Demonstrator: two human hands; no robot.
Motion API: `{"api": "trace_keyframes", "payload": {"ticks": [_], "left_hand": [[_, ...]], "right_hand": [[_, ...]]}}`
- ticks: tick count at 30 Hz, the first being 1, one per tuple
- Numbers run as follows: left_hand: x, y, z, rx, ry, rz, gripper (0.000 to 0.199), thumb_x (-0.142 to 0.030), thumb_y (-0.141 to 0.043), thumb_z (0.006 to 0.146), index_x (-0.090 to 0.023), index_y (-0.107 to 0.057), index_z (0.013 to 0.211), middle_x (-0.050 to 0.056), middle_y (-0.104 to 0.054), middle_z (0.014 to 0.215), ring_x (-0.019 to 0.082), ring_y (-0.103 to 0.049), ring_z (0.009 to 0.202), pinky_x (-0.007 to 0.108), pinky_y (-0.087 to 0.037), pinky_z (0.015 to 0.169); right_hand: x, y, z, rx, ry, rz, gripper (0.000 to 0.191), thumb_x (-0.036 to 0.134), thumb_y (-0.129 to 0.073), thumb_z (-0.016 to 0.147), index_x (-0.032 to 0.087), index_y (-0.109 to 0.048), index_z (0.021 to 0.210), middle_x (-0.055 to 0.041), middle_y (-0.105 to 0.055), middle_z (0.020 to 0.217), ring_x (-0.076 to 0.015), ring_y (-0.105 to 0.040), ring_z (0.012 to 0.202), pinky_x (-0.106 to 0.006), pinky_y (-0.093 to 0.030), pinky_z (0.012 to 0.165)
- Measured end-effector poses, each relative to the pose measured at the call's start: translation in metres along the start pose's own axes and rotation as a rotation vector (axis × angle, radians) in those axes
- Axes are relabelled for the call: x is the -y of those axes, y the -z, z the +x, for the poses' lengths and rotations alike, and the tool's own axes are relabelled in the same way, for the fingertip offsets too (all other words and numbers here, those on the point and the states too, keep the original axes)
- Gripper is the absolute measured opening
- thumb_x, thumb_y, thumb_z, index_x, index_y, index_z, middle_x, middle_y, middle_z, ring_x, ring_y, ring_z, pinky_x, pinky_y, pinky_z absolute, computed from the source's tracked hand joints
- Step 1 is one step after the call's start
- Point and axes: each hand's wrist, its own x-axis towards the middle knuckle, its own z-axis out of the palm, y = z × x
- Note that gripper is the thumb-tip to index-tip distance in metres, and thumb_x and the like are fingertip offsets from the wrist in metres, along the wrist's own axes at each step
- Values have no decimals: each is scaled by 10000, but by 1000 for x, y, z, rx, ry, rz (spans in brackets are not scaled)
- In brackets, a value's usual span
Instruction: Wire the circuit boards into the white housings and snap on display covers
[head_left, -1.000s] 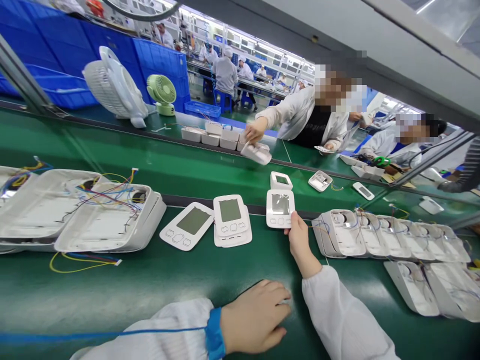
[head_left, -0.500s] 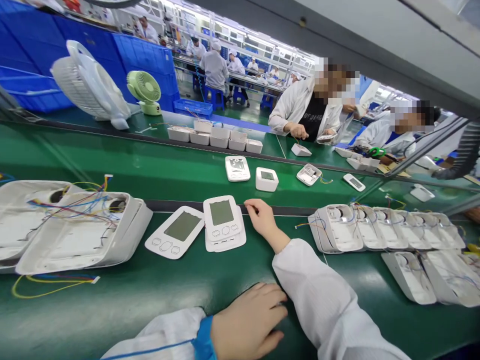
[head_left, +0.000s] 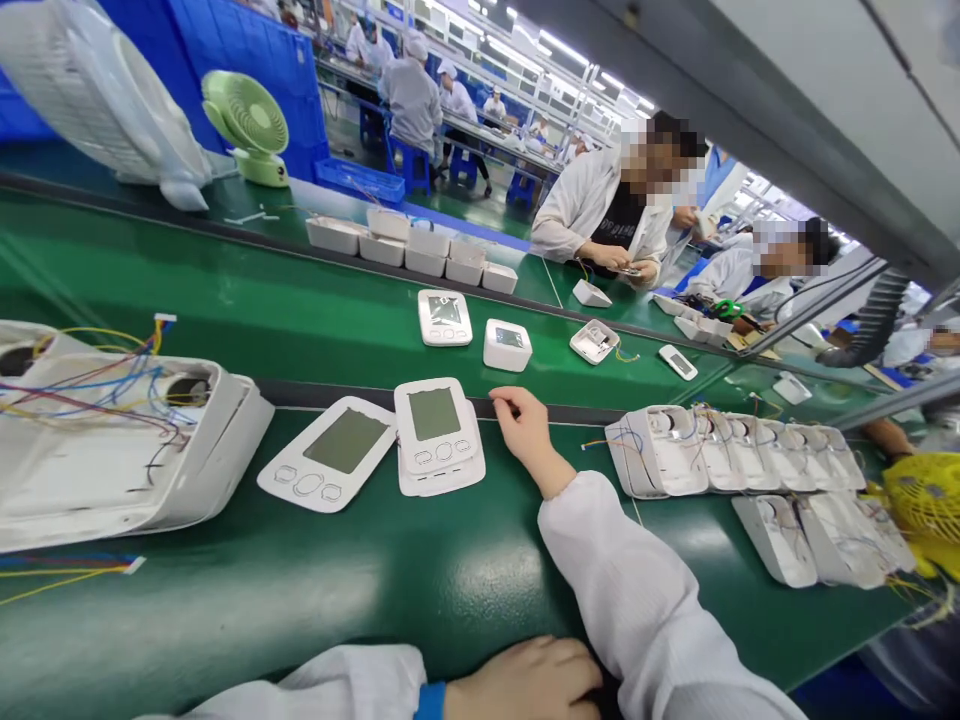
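My right hand (head_left: 523, 432) rests at the table's back edge, loosely curled, holding nothing that I can see. Just left of it lie two stacked white display panels (head_left: 444, 455), each front with a grey screen and outlined buttons visible only on the upper one. Another white display panel (head_left: 300, 478) lies slanted beside that stack. My left hand (head_left: 525, 682), with a blue band at the wrist, lies back up at the bottom of the view. Its fingers are slightly apart and partly cut off; no object shows in it.
White housings with loose wires (head_left: 180, 460) stand at left; a row of smaller-looking housings (head_left: 679, 465) is at right, near a yellow mesh object (head_left: 926, 500). Devices (head_left: 444, 330) lie on the green strip beyond. A green fan (head_left: 251, 130) and a co-worker (head_left: 570, 215) are further back.
The view has shifted, with most things now further left. My left hand has drawn lower, towards the bottom edge. My right hand stays beside the stacked panels. The co-worker's hands have come together.
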Motion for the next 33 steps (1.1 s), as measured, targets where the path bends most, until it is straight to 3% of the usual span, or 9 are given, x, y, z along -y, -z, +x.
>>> {"api": "trace_keyframes", "payload": {"ticks": [3,7,9,13,18,22,28,31,33], "left_hand": [[-2,4,4,80,-37,-57,158,-335,-638,877,-306,-704,1018,10,-712,1148,232,-665,1039,307,-547,797],[-4,8,9,165,76,-84,284,-364,-610,900,-213,-661,1135,60,-720,1128,209,-686,992,279,-536,839],[-5,12,8,188,107,-91,306,-372,-602,905,-212,-652,1161,63,-715,1132,201,-688,996,272,-528,861],[-5,13,4,180,108,-137,302,-412,-567,921,-222,-651,1141,58,-701,1160,193,-669,1029,272,-506,899],[-4,8,2,150,121,-159,302,-395,-593,906,-223,-648,1148,60,-713,1134,189,-674,1016,267,-511,910],[0,6,7,132,109,-139,287,-364,-581,913,-220,-660,1149,64,-723,1119,203,-697,997,282,-540,899],[-5,17,5,163,33,-167,220,-354,-560,920,-232,-702,1035,44,-725,1120,210,-683,1033,293,-542,928],[-10,36,1,-53,-9,-343,213,-315,-576,890,-253,-692,1057,27,-713,1115,186,-666,1024,285,-526,954],[-8,51,2,-269,148,-478,332,-327,-581,860,-224,-635,1171,73,-698,1105,195,-667,978,306,-555,895]], "right_hand": [[-12,9,11,-80,-74,-121,249,226,-479,895,186,-692,1020,-78,-694,1079,-206,-626,1032,-350,-493,947],[-36,22,38,-134,-203,-282,345,227,-520,859,144,-631,1175,-117,-626,1245,-237,-533,1204,-389,-387,1077],[-50,27,56,-133,-301,-347,432,233,-536,851,141,-571,1271,-122,-618,1258,-257,-530,1211,-409,-392,1066],[-76,39,86,-107,-536,-476,559,222,-562,837,110,-464,1377,-146,-678,1081,-301,-616,1061,-440,-463,946],[-90,47,98,-103,-694,-625,514,288,-516,896,41,-475,1344,-260,-614,1171,-350,-599,1097,-444,-466,901],[-80,45,87,-50,-633,-657,394,273,-537,894,95,-564,1244,-195,-652,1127,-299,-628,1043,-359,-475,847],[-58,47,52,-34,-464,-608,175,299,-568,911,142,-646,916,-115,-689,854,-239,-650,848,-319,-449,761],[-43,54,27,-89,-345,-544,208,340,-516,951,157,-613,939,-90,-674,829,-214,-631,794,-309,-433,718],[-29,60,3,-133,-261,-497,229,354,-460,977,167,-588,946,-86,-660,806,-211,-618,759,-317,-427,689]]}}
